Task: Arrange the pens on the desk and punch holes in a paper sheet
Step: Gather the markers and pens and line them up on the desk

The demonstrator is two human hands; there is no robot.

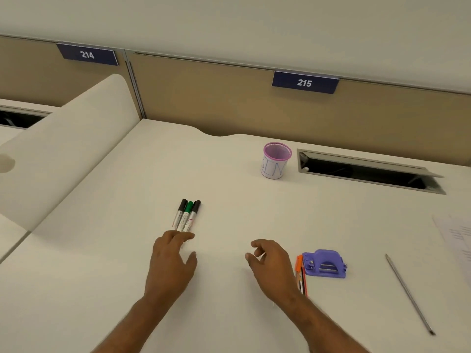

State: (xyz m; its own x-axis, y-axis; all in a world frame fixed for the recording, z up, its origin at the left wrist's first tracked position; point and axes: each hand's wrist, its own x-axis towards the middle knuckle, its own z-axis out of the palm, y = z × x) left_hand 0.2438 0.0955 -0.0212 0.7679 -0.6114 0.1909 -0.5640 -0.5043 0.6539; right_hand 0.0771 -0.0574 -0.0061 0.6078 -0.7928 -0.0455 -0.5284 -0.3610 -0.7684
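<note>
Three markers (187, 215) lie side by side on the white desk (102, 276), two with black caps and a green-capped one between them. My left hand (171, 263) rests just below them, its fingertips touching their near ends, fingers spread and holding nothing. My right hand (274, 266) hovers to the right, fingers loosely curled and empty. Beside its wrist lie orange pens (301, 275), partly hidden by the hand. A purple hole punch (325, 263) sits right of those. A grey pencil (409, 294) lies diagonally further right. A printed paper sheet (456, 238) shows at the right edge.
A pink mesh pen cup (276, 160) stands toward the back of the desk. Right of it is an open cable slot (367, 171) in the desktop. A beige partition with labels 214 and 215 runs along the back. A white curved divider (68, 149) rises on the left.
</note>
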